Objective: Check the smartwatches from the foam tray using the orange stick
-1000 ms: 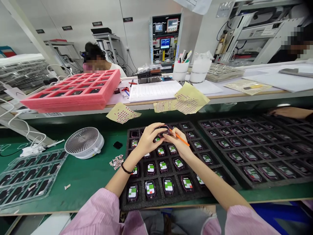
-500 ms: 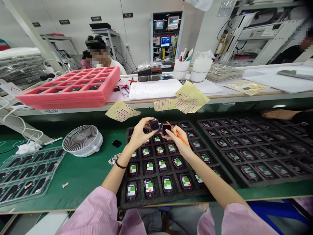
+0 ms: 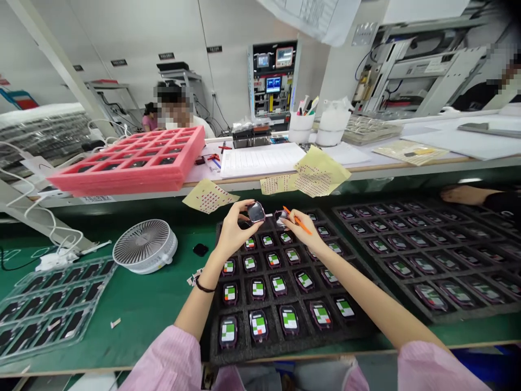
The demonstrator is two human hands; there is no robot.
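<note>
My left hand (image 3: 234, 229) pinches a glossy dark rounded-square device (image 3: 256, 212) by its edges, above the far end of a black foam tray (image 3: 216, 331). My right hand (image 3: 301, 228) grips a thin orange stick (image 3: 298, 220) and is at a small dark piece (image 3: 280, 217), partly hidden by my fingers. Rows of dark rounded devices (image 3: 258, 326) with green-and-white labels sit in the tray's cells beneath my hands. Both hands are off the tray.
A second black tray (image 3: 427, 266) lies to the right, with a person's hand (image 3: 459, 194) beyond it. Left stand a white fan (image 3: 144, 247) and a clear plastic tray (image 3: 52, 309). A pink foam tray (image 3: 130, 163) and dotted yellow sheets (image 3: 209, 196) lie ahead.
My hands have drawn slightly apart, and the dark device in my left hand has turned its face up. The whole view has shifted as my head moved. The orange stick stays in my right hand.
</note>
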